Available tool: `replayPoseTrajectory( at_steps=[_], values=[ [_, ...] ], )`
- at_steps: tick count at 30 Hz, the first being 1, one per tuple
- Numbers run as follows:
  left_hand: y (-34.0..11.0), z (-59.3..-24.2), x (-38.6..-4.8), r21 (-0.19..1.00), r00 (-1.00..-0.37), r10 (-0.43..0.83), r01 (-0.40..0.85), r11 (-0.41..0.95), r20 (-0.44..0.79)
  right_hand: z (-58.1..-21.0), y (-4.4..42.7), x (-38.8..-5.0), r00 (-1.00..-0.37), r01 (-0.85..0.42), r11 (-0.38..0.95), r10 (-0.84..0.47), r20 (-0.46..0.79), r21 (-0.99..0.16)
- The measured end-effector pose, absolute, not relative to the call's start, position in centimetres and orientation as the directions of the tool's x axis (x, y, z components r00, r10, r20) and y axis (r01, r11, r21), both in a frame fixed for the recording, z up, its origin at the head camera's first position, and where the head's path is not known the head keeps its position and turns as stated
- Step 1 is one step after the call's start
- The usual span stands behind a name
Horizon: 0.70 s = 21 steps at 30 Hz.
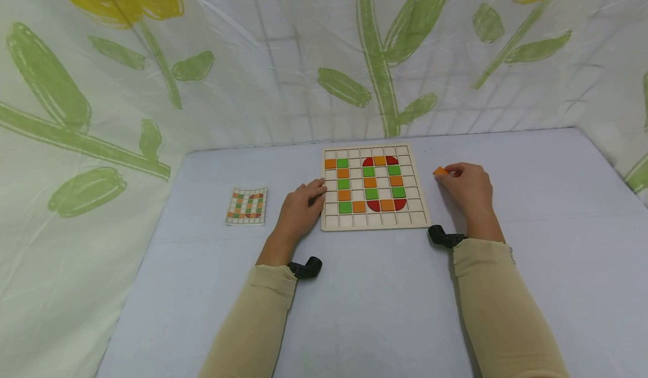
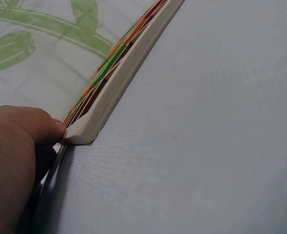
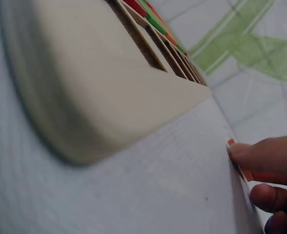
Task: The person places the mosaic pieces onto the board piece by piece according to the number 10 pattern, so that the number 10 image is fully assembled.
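Note:
A wooden grid board (image 1: 374,220) lies flat on the table, holding orange, green and dark red tiles in its cells. Along its left edge rests my left hand (image 1: 298,212), fingertips against the rim; in the left wrist view the thumb (image 2: 48,127) touches the board's side. To the right of the board, my right hand (image 1: 468,189) pinches an orange square tile (image 1: 440,171) between thumb and fingers. From the right wrist, that tile is mostly covered by the fingers, and it is low over the table surface.
A small card (image 1: 246,206) printed with a similar coloured grid pattern lies left of my left hand. The table (image 1: 364,299) has a pale cover. Behind it hangs a white curtain (image 1: 283,85) painted with flowers and leaves. Each wrist wears a black camera (image 1: 306,268).

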<state>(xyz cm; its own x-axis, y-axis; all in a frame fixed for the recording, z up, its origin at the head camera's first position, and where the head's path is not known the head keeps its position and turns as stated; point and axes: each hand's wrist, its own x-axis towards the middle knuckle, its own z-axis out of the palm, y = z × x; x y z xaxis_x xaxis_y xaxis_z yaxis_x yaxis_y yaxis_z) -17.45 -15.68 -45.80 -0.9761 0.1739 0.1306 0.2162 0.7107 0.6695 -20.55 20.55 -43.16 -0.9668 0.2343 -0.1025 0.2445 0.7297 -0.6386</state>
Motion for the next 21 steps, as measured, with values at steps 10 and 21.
replayPoseTrajectory(
  at_steps=[10,21],
  values=[
    [-15.8,-46.0,-17.4,0.671,-0.978,0.171,0.207,0.712,0.12,-41.4,15.0,-20.5,-0.996,0.093,0.724,0.057,-0.074,-0.684],
    [-15.7,-45.7,-17.4,0.675,-0.975,0.18,0.222,0.703,0.133,-40.6,4.6,-17.7,-0.891,-0.396,0.773,-0.455,0.002,-0.495]
  ],
)
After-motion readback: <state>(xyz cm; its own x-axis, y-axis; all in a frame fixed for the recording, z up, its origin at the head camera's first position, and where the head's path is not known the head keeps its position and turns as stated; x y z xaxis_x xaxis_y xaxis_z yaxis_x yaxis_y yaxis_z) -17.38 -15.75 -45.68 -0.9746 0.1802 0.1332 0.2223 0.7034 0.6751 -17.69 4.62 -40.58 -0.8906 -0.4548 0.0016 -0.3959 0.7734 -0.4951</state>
